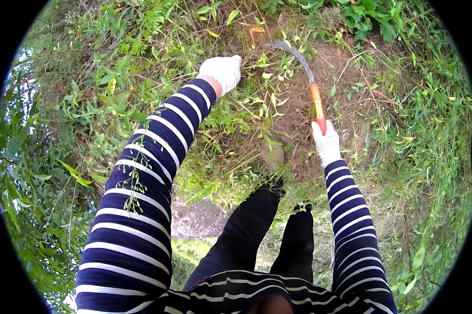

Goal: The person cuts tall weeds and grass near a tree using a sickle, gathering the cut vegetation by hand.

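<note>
My right hand [327,145], in a white knitted glove, grips the lower end of a sickle's red and yellow handle [317,104]. The curved metal sickle blade [300,59] reaches up and to the left, its tip among thin stems over bare soil. My left hand [223,72], gloved the same way, is to the left of the blade, low over cut or bent weeds [259,102]. Its fingers look curled, but whether they hold any stems is hidden. A weed sprig [134,172] with small buds lies over my left sleeve.
Leafy weeds [118,74] cover the ground at the left, and taller grass [424,196] stands at the right. A broad-leaved plant [367,17] grows at the top right. Brown soil [330,66] shows between them. My legs are below, one shoe [272,155] partly behind grass.
</note>
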Available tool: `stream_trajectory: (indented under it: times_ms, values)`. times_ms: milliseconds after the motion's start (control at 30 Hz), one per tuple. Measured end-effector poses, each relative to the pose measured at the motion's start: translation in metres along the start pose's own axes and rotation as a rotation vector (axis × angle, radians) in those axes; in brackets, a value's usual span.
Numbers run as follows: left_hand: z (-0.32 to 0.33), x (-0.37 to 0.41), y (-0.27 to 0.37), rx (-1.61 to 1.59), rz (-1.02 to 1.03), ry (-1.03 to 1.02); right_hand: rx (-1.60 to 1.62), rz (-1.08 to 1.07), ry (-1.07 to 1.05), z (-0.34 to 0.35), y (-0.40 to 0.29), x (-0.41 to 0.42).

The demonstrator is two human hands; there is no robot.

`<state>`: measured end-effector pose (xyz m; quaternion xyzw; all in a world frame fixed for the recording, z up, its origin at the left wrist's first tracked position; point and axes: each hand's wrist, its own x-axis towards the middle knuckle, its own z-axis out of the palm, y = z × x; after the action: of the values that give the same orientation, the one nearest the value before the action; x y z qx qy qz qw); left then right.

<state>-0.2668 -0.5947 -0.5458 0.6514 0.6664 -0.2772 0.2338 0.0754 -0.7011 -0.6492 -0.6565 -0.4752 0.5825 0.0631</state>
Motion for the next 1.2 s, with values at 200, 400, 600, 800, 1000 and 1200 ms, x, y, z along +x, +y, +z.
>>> stream_trajectory:
  times_ms: [200,400,600,800,1000,1200]
  values:
    - [0.119,-0.122,0.026,-0.030,0.063,-0.348,-0.405,-0.031,-0.148,-0.051,0.024,-0.082]
    - [0.107,-0.160,0.057,0.023,0.139,-0.530,-0.025,-0.345,0.199,-0.009,-0.109,0.019]
    - [0.015,-0.065,0.044,-0.134,0.441,0.493,-0.027,-0.380,0.163,0.005,-0.124,0.026]
    - [-0.038,0.038,-0.040,0.198,-0.266,0.533,0.151,-0.255,0.312,-0.025,-0.078,-0.021]
    - [-0.042,0.020,-0.075,0.131,-0.401,-0.033,-0.175,-0.267,0.119,0.026,-0.147,0.034]
    - [-0.015,0.003,-0.092,0.176,-0.268,0.059,-0.233,-0.239,-0.071,0.065,-0.120,0.063]
